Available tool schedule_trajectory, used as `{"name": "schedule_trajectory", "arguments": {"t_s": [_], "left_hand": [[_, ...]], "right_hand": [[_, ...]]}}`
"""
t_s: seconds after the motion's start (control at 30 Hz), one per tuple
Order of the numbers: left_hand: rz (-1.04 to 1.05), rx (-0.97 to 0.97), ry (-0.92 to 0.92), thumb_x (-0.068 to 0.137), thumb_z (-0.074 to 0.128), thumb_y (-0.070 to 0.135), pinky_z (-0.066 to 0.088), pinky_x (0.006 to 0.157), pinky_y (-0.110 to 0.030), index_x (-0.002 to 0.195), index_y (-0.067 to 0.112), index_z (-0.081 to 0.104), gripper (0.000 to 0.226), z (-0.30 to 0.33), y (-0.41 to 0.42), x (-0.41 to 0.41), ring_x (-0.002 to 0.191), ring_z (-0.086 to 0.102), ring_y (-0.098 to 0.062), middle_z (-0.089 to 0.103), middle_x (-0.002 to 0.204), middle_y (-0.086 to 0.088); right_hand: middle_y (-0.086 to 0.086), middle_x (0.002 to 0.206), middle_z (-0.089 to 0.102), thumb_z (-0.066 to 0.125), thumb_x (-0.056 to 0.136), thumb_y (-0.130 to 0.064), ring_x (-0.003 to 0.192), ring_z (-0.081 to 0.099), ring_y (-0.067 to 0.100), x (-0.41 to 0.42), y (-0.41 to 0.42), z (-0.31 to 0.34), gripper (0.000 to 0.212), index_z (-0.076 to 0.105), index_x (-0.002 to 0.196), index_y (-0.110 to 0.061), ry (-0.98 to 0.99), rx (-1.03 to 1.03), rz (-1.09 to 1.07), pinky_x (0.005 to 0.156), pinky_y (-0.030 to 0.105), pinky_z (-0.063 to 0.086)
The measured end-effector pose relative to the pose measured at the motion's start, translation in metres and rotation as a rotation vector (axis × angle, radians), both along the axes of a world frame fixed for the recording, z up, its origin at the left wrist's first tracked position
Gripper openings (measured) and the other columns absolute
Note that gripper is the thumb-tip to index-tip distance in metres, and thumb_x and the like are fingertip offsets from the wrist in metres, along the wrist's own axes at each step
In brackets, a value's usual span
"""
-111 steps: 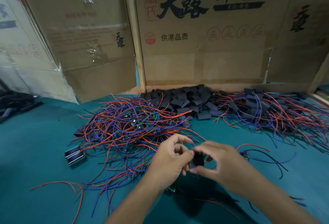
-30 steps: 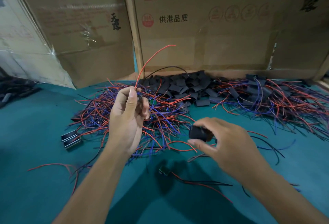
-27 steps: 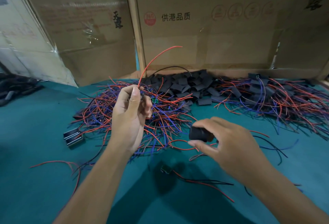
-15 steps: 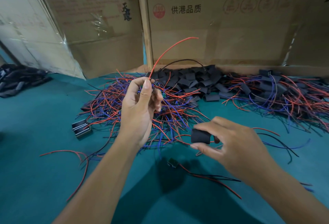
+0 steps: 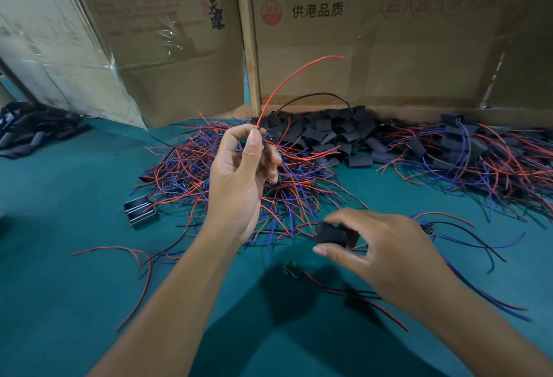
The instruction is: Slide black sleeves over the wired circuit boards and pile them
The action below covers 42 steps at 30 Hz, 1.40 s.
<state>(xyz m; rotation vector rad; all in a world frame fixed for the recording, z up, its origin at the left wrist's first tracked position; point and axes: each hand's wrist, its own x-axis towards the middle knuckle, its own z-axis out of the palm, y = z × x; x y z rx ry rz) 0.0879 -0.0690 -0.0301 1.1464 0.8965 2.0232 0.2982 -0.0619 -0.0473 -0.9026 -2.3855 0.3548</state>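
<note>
Cardboard boxes behind teal tabletop

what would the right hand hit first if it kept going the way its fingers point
Probably the left forearm: the right hand, pinching a black sleeve, points leftward toward it. Depth is unclear, so it might pass in front.

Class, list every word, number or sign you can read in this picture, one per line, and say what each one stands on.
"供港品质": black print on the right cardboard box.
"360": inside a red round stamp on the same box; the small print under it is too blurred to read.
"天露": vertical black brush characters on the left cardboard box.
Faded red lines on the left box: too blurred.
Large black characters at the right box's top edge: cut off.
</note>
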Motion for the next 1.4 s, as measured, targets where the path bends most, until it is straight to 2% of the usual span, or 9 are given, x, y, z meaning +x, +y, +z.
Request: {"name": "schedule_trajectory", "arguments": {"t_s": [0.1,0.27,0.43,0.63,0.83,0.93,1.2,1.33,1.4], "left_hand": [[0.001,0.005,0.006,0.103,0.047,0.022,0.042,0.056,-0.023,0.096,0.018,0.054,0.011,0.0,0.0,0.001,0.061,0.051,-0.015,0.062,0.071,-0.002],[0.011,0.002,0.008,0.102,0.047,0.022,0.042,0.056,-0.024,0.098,0.014,0.053,0.011,0.0,0.0,0.0,0.06,0.05,-0.015,0.062,0.071,-0.003],[0.017,0.008,0.005,0.102,0.048,0.022,0.042,0.056,-0.025,0.097,0.016,0.054,0.01,0.002,-0.001,0.001,0.06,0.05,-0.016,0.062,0.07,-0.002],[0.001,0.021,0.012,0.101,0.048,0.022,0.042,0.056,-0.026,0.097,0.016,0.053,0.009,0.002,-0.002,0.004,0.06,0.05,-0.016,0.062,0.07,-0.002],[-0.097,-0.014,0.025,0.1,0.046,0.022,0.045,0.058,-0.025,0.093,0.014,0.049,0.011,-0.003,-0.004,0.021,0.058,0.052,-0.018,0.067,0.075,-0.009],[-0.154,-0.058,0.082,0.1,0.047,0.025,0.046,0.06,-0.024,0.092,0.013,0.047,0.014,-0.01,-0.006,0.034,0.061,0.054,-0.018,0.071,0.081,-0.013],[-0.325,-0.201,0.221,0.099,0.049,0.036,0.036,0.102,-0.051,0.098,0.016,0.043,0.021,-0.029,-0.005,0.049,0.11,0.057,-0.03,0.07,0.12,-0.014],[-0.266,-0.155,0.168,0.089,0.067,0.026,0.044,0.087,-0.021,0.1,0.014,0.061,0.018,-0.031,-0.004,0.049,0.089,0.057,-0.005,0.069,0.101,0.007],[-0.276,-0.171,0.116,0.086,0.07,0.021,0.042,0.081,-0.02,0.095,0.022,0.071,0.009,-0.032,-0.003,0.051,0.083,0.054,-0.004,0.066,0.094,0.006]], "right_hand": [[-0.015,0.082,0.066,0.05,0.079,-0.069,0.076,0.059,0.002,0.002,0.003,0.0,0.04,0.062,0.099,-0.036,0.033,-0.122,0.047,0.072,0.029,0.049],[-0.018,0.078,0.062,0.059,0.085,-0.052,0.065,0.053,-0.008,0.001,0.004,0.002,0.025,0.065,0.098,-0.031,0.094,-0.196,0.133,0.062,0.007,0.037],[-0.019,0.085,0.065,0.057,0.082,-0.059,0.076,0.058,0.002,0.001,0.005,0.001,0.029,0.064,0.096,-0.035,0.099,-0.25,0.134,0.067,0.011,0.041],[-0.015,0.072,0.068,0.055,0.074,-0.071,0.066,0.059,0.007,-0.002,0.0,-0.003,0.041,0.062,0.091,-0.035,0.149,-0.231,-0.004,0.064,0.022,0.048],[-0.016,0.061,0.063,0.054,0.074,-0.068,0.058,0.057,0.004,-0.003,0.0,-0.004,0.037,0.053,0.091,-0.035,0.13,-0.088,-0.2,0.061,0.036,0.05],[-0.012,0.069,0.066,0.06,0.078,-0.06,0.068,0.064,0.019,-0.001,0.001,-0.002,0.031,0.051,0.091,-0.034,0.084,-0.016,-0.272,0.063,0.037,0.049],[-0.006,0.085,0.065,0.064,0.084,-0.049,0.091,0.061,0.024,0.002,0.007,0.002,0.028,0.056,0.096,-0.025,-0.083,0.142,-0.326,0.094,0.043,0.037],[-0.007,0.09,0.063,0.066,0.084,-0.046,0.089,0.059,0.022,0.002,0.009,0.007,0.029,0.058,0.1,-0.024,0.021,0.075,-0.254,0.08,0.043,0.042],[-0.007,0.091,0.063,0.067,0.085,-0.045,0.089,0.06,0.021,0.003,0.009,0.008,0.03,0.059,0.103,-0.023,0.064,0.051,-0.221,0.079,0.044,0.044]]}}
